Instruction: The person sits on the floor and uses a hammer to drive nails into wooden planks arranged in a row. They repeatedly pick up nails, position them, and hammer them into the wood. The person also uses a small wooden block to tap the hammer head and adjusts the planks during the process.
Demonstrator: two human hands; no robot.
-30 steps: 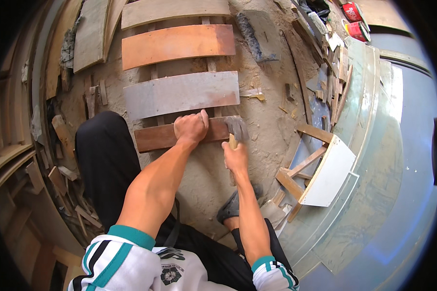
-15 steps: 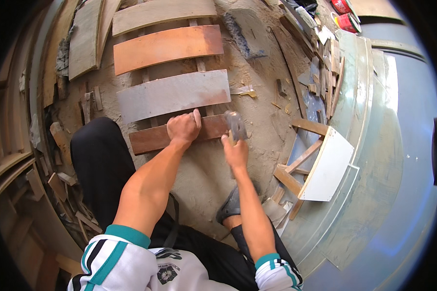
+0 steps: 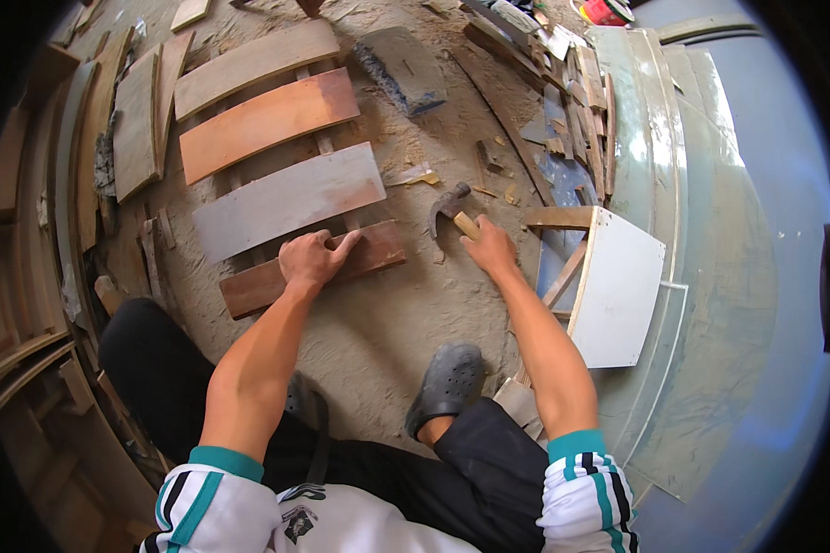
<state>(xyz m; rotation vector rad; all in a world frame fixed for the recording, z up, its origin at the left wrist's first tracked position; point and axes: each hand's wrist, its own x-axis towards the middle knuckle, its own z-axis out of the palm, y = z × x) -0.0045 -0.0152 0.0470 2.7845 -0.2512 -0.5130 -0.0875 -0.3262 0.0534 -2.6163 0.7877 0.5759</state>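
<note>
Head view, curved brown plank (image 3: 378, 251), steel-headed hammer (image 3: 450, 208)

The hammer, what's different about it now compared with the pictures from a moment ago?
The right hand has drawn the hammer rightward, off the end of the dark brown board; its head now sits above the sawdust beside it. The left hand stays pressed on that board, and the boards beyond lie as before.

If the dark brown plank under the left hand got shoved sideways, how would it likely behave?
The dark brown plank looks like solid wood, so probably stiff, not floppy. It lies flat across runners with the left hand pressing on it, so tipping or rolling seems unlikely. Sawdust on the ground may let it slide. The right hand grips a hammer beside it.
</note>
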